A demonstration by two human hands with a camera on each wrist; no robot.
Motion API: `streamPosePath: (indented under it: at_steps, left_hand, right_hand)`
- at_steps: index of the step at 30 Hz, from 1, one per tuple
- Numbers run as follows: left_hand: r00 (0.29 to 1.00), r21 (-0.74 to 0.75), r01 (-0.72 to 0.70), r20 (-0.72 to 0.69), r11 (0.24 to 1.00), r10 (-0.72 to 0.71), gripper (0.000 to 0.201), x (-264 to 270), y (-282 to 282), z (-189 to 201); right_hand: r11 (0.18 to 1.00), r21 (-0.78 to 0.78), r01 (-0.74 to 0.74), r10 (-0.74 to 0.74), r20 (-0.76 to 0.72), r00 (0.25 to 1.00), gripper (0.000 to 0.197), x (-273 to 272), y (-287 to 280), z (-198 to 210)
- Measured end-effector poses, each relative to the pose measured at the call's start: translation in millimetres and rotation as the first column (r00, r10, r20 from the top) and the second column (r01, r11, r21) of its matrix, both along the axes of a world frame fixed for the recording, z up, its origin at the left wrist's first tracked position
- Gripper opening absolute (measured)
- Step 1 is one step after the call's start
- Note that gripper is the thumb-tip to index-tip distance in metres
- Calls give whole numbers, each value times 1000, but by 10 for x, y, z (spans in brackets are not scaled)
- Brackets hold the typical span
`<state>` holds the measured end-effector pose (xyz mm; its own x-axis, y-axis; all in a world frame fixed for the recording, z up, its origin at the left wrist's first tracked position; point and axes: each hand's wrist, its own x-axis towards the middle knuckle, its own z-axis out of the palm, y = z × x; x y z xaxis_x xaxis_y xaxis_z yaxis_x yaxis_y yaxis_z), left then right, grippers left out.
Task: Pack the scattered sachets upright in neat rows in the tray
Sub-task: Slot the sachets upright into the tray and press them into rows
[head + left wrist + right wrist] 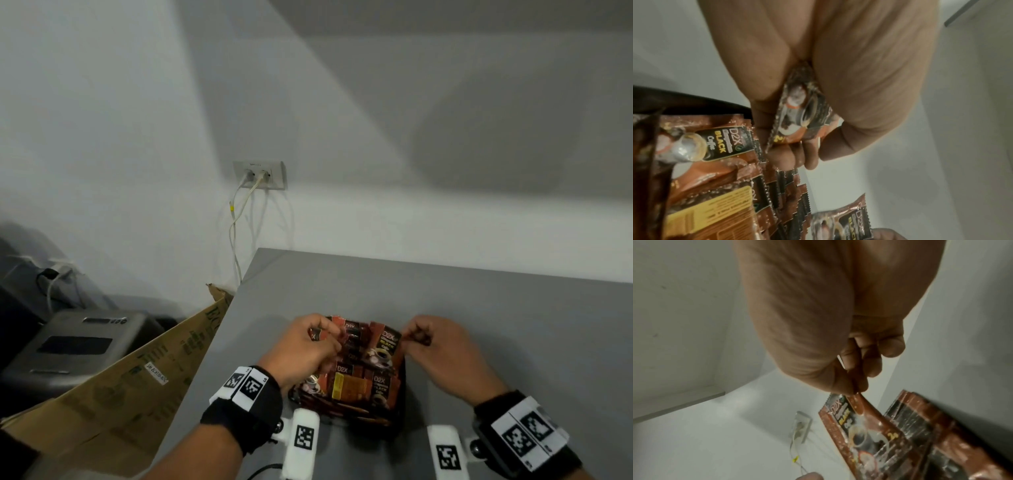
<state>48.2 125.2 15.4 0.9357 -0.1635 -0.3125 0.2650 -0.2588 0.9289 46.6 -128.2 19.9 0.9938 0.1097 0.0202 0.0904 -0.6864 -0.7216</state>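
A brown sachet [797,113] is being pinched between thumb and curled fingers of the left hand [301,346] at the far left corner of the dark tray [399,407]. Its long axis is being kept roughly upright above the standing rows [359,373]. Another sachet [863,423] is being gripped by its top edge in the right hand [435,346], at the far right corner, equally near. The grey table [479,301] is being used beneath.

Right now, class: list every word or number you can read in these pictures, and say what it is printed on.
"D2X", "BLACK", "Coffee": front sachet standing in the tray.
"D2X", "BLACK": sachet pinched by the right hand.
"2": sachet the left hand holds; rest hidden.
Cardboard box print and white label: too blurred.
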Motion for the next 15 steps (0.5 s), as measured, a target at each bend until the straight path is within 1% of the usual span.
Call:
streamPosePath:
  at_steps: [2, 4, 6, 9, 12, 15]
  left_hand:
    - [992, 122, 122, -6, 985, -122, 21, -23, -15, 6]
    - [972, 240, 230, -15, 943, -233, 23, -33, -51, -11]
    - [950, 337, 297, -13, 893, -311, 24, -35, -90, -22]
    - [916, 472, 354, -2, 807, -401, 24, -50, -129, -20]
    - [895, 537, 375, 3, 756, -446, 20, -74, -146, -9]
    - [864, 580, 435, -53, 688, -501, 22, -93, -166, -25]
  right_hand:
    - [999, -34, 33, -34, -7, 999, 26, -49, -71, -39]
    - [997, -56, 48, -49, -13, 999, 24, -80, -100, -67]
    - [995, -83, 48, -51, -29, 998, 23, -105, -114, -88]
    - [994, -111, 20, -27, -65, 997, 23, -151, -102, -121]
    - [994, -109, -10, 2, -77, 997, 23, -197, -38, -146]
    - [986, -163, -48, 37, -72, 997, 27, -239, 46, -192]
